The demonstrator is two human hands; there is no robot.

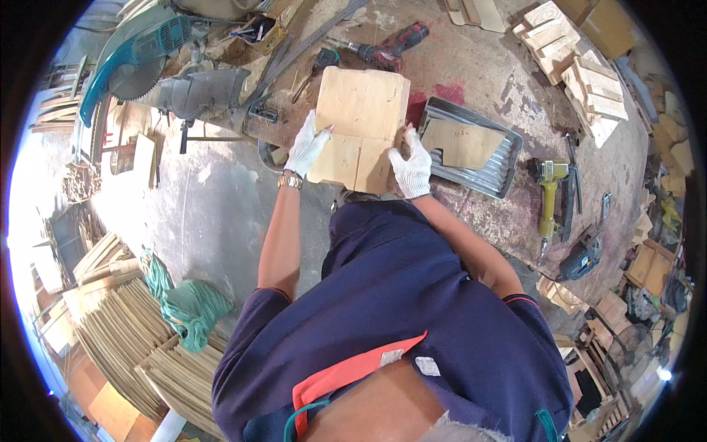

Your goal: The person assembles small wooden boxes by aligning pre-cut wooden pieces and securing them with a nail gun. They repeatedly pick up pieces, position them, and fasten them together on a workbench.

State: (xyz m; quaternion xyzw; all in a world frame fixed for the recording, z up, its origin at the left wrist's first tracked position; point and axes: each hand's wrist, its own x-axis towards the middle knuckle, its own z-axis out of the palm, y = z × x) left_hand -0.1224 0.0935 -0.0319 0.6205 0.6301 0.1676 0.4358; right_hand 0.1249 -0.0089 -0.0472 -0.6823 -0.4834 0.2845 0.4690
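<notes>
Between my two hands is a pale wooden panel piece [361, 103], made of a wide upper board and smaller boards below it, held at the front of the workbench. My left hand [306, 149], in a white knit glove with bare fingertips, grips its left edge. On the opposite edge my right hand [412, 166], gloved the same way, closes on the wood with thumb and fingers. Just right of that hand lies a grey ribbed metal tray [508, 173] with a thin wooden template [464, 145] in it. The panel's underside is hidden.
Beyond the panel lie a red cordless drill [390, 50] and a tape measure [326, 57]. A teal miter saw [140, 59] stands at left. To the right are a yellow-green nail gun [549, 195], a dark power tool [580, 259] and stacked wooden pieces [560, 55]. Wood strips [121, 331] are piled lower left.
</notes>
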